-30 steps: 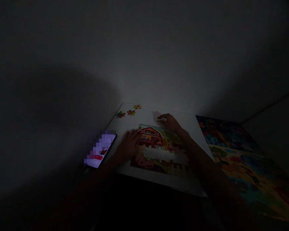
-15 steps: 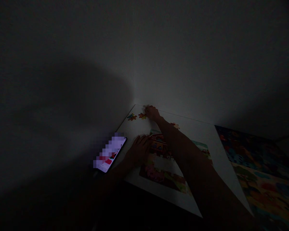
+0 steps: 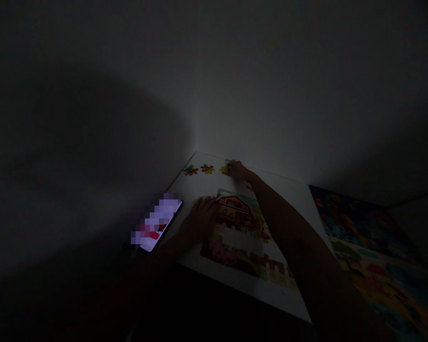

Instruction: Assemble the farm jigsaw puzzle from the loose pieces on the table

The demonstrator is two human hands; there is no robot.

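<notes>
In the dim head view, my left hand (image 3: 200,219) lies flat at the left edge of a partly assembled jigsaw puzzle (image 3: 231,259) with a red barn and a fence. Its fingers are stretched out. My right hand (image 3: 237,170) is reached out to the far edge of the white tabletop (image 3: 199,183). Its curled fingers close on a yellow-green puzzle piece (image 3: 223,169), which shows at the fingertips. To its left lie an orange-red puzzle piece (image 3: 207,169) and a multicoloured puzzle piece (image 3: 190,170). My right forearm hides the puzzle's right part.
A lit phone (image 3: 160,225) lies at the table's left edge, its screen partly blurred out. Colourful picture sheets (image 3: 356,256) are on the right. Walls (image 3: 253,95) meet in a corner behind the table. A pinkish puzzle piece (image 3: 248,186) shows beside my right forearm.
My right hand has moved right along the far edge, and the yellow-green piece now shows at its fingertips. More of the barn is uncovered. My left hand stays flat by the puzzle.
</notes>
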